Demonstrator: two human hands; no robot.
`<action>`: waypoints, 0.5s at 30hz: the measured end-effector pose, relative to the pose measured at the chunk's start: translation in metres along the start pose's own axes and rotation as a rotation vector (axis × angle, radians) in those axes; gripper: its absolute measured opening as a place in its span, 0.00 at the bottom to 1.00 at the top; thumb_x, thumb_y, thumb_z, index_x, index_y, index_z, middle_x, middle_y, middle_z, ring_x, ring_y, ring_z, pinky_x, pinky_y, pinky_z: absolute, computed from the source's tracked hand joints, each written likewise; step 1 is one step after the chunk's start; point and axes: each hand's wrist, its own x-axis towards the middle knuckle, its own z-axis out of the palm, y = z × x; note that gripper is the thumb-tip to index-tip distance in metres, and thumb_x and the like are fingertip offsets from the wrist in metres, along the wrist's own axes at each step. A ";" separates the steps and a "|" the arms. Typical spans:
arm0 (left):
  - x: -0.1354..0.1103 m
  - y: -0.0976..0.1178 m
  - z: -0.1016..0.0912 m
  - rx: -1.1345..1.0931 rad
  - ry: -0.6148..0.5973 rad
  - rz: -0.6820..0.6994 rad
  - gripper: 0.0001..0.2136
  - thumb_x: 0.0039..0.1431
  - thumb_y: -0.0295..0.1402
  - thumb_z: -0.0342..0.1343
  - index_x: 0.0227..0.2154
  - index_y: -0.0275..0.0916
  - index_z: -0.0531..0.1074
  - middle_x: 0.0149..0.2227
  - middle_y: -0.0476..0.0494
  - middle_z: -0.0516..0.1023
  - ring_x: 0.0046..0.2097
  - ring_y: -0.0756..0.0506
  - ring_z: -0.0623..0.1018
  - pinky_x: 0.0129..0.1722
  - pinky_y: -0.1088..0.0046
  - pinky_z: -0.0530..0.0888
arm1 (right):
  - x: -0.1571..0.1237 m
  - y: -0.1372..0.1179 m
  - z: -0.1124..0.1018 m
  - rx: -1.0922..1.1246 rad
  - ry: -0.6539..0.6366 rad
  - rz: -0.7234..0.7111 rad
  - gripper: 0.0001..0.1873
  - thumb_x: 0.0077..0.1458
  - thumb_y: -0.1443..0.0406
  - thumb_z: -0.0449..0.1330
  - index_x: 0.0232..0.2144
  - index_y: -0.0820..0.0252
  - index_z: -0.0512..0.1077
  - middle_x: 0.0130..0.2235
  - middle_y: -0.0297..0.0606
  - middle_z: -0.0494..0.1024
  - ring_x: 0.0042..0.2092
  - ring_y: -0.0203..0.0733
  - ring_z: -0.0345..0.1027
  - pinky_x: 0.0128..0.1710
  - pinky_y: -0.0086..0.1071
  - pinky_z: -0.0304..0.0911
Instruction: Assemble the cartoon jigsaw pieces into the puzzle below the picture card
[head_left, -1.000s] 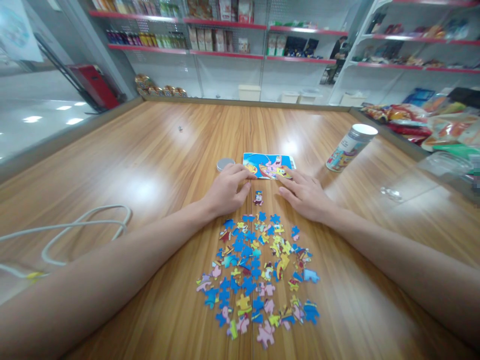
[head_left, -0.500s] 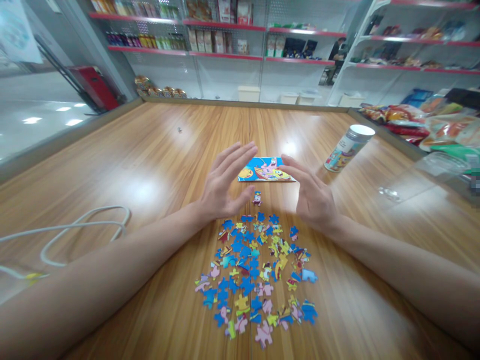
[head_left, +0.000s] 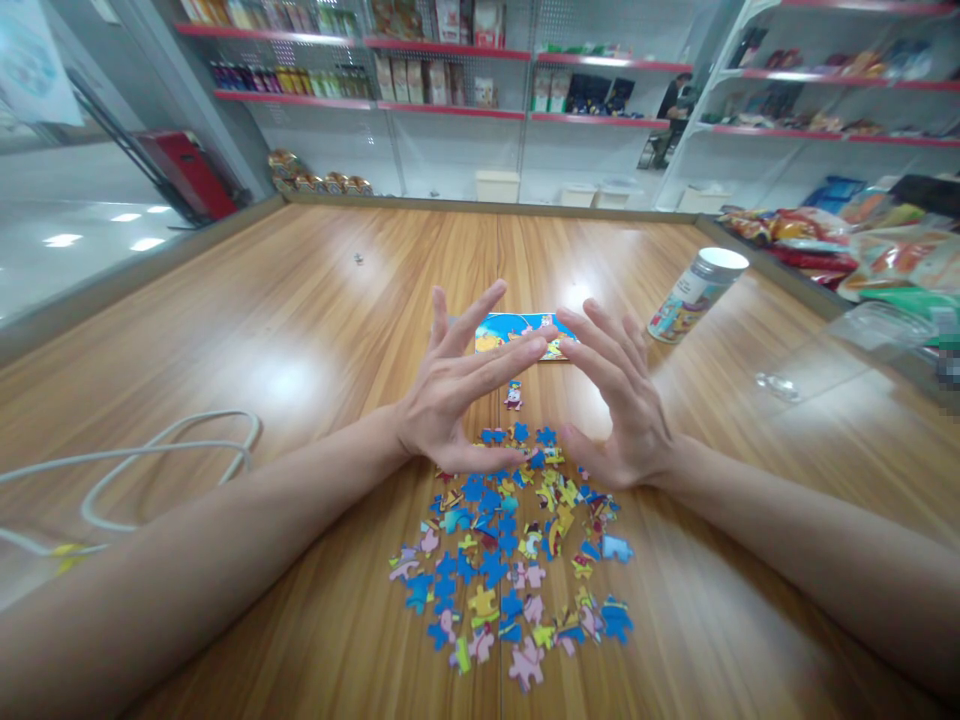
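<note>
Left hand (head_left: 442, 400) is held over the wooden table (head_left: 337, 320) with its fingers spread wide and its thumb stretched to the right; nothing is grasped by it. Beneath its thumb and toward the viewer, loose jigsaw pieces (head_left: 493, 570) in blue, yellow and pink are scattered over the middle of the table. Whether any piece is touched by the thumb cannot be told. Just beyond the scatter, one small figure piece (head_left: 514, 396), topped with blue, is set apart between the two hands. Farther back, a blue picture card (head_left: 517, 323) printed with cartoon figures is laid flat, and is partly hidden by the fingertips, which are brought close together in front of it. Right hand (head_left: 630, 410) is held with its fingers parted and gently curved, its thumb pointed left near the upper pieces; nothing is seen in its hold. Beyond it, a printed cylindrical can (head_left: 697, 295) with a white top is seen. At the far right, colourful packaged goods (head_left: 810, 240) are heaped beside the table.
</note>
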 end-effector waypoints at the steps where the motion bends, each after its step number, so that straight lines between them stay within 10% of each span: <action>1: 0.000 0.000 0.000 -0.005 0.008 0.006 0.37 0.47 0.56 0.66 0.60 0.54 0.66 0.58 0.43 0.74 0.69 0.26 0.59 0.65 0.34 0.51 | 0.001 0.000 0.000 0.011 0.000 0.002 0.45 0.54 0.58 0.56 0.71 0.45 0.44 0.73 0.33 0.49 0.73 0.63 0.40 0.70 0.64 0.33; 7: 0.002 -0.007 0.003 -0.074 0.055 0.089 0.23 0.53 0.37 0.58 0.54 0.48 0.71 0.39 0.45 0.78 0.50 0.37 0.75 0.59 0.43 0.65 | 0.001 0.015 0.009 0.170 0.042 0.073 0.18 0.52 0.71 0.55 0.45 0.56 0.72 0.45 0.41 0.77 0.47 0.49 0.73 0.53 0.47 0.63; 10: 0.002 -0.010 0.005 -0.111 0.080 0.083 0.09 0.50 0.30 0.55 0.36 0.44 0.73 0.29 0.46 0.72 0.37 0.43 0.73 0.46 0.55 0.74 | -0.004 0.024 0.017 0.352 0.045 0.158 0.08 0.49 0.73 0.57 0.33 0.58 0.68 0.21 0.26 0.62 0.23 0.34 0.57 0.27 0.30 0.56; 15: 0.004 -0.006 0.007 -0.145 0.147 0.084 0.12 0.47 0.23 0.52 0.20 0.42 0.54 0.19 0.50 0.58 0.25 0.47 0.61 0.25 0.67 0.59 | 0.000 0.037 0.021 0.793 -0.251 0.243 0.15 0.48 0.72 0.59 0.22 0.56 0.54 0.21 0.22 0.53 0.22 0.28 0.44 0.20 0.26 0.41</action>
